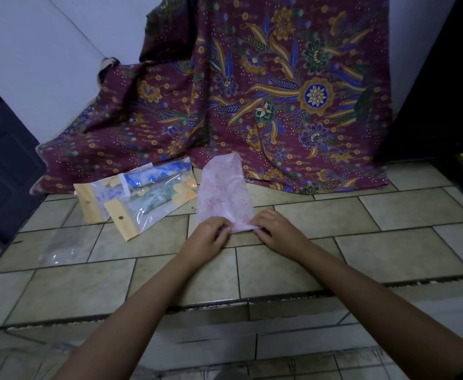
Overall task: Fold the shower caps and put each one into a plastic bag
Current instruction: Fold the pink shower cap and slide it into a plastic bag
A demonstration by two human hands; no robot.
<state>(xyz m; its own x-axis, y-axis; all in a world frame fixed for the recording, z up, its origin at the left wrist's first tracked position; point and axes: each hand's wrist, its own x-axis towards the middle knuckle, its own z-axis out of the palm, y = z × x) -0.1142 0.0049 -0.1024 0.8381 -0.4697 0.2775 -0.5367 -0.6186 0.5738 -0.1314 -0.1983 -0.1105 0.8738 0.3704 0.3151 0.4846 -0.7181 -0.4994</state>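
Left hand (pixel 211 231), right hand (pixel 273 227) both pinch near end of pink shower cap (pixel 223 190), flat on tiled floor (pixel 389 212). Packed bags (pixel 142 198) lie left. Advice: fold evenly, press out air, keep strip narrow.

Pink-print shower cap (pixel 225 190), maroon floral cloth (pixel 266 91) w/ gold & blue, beige tiles (pixel 389 215).
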